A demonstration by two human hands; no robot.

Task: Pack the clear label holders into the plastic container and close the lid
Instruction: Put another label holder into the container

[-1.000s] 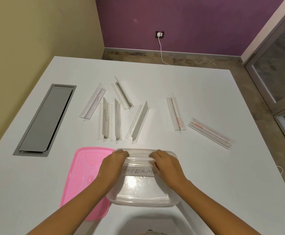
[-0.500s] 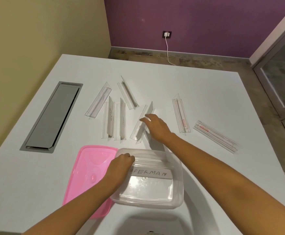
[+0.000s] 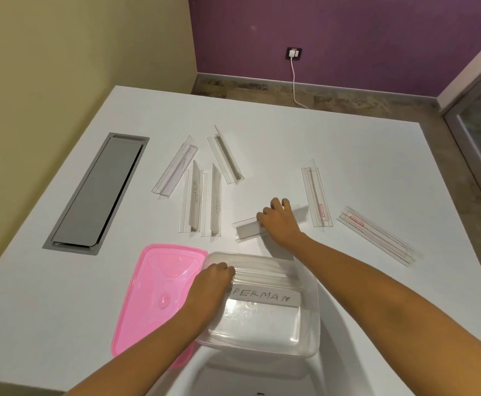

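Starting at the far left of the clear plastic container point(image 3: 265, 335), a grey cable hatch point(image 3: 96, 192) is seen set into the white table point(image 3: 319, 144). A pink lid point(image 3: 159, 295) lies flat, touching the container's left side. Beyond the container, four clear label holders point(image 3: 202, 178) are clustered. The left hand point(image 3: 213, 284) is curled over the container's left rim, above a holder marked "SUPERMAN" point(image 3: 265, 295) inside. Just beyond the container, a label holder point(image 3: 247, 228) is grasped by the right hand point(image 3: 279, 221). To the container's far right, two red-striped holders point(image 3: 317, 195) rest apart on the table.
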